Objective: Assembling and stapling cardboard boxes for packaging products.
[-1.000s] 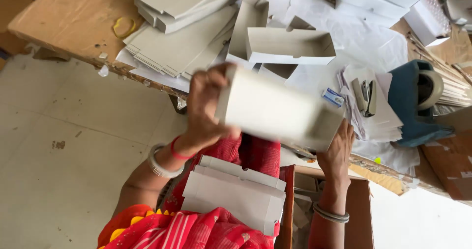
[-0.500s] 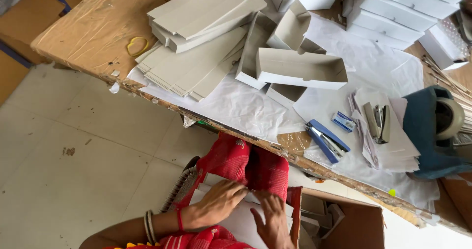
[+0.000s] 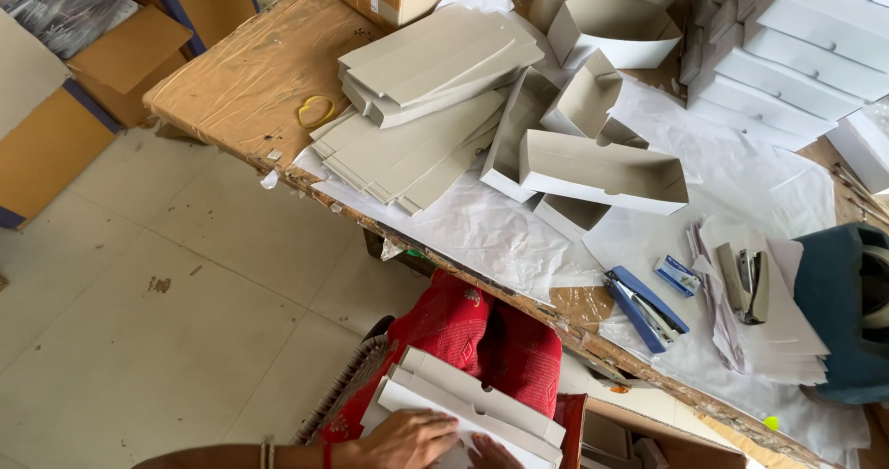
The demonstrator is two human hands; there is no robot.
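Left hand [image 3: 407, 437]: flat, fingers spread on the white carton stack [image 3: 468, 409].
Right hand [image 3: 491, 452]: mostly cropped, grip unclear.
Cartons: likely light, stiff, crushable; take by edges.

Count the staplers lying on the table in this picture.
2: a blue stapler on the white paper near the table's front edge, and a grey stapler on the paper pile to its right. Others may be hidden.

Hands and lap stack cut off at the bottom edge

The left hand [image 3: 407, 438] shows only partly; the right hand [image 3: 491, 452] is barely a sliver, grip unclear. The white folded boxes [image 3: 472, 404] run out of frame.
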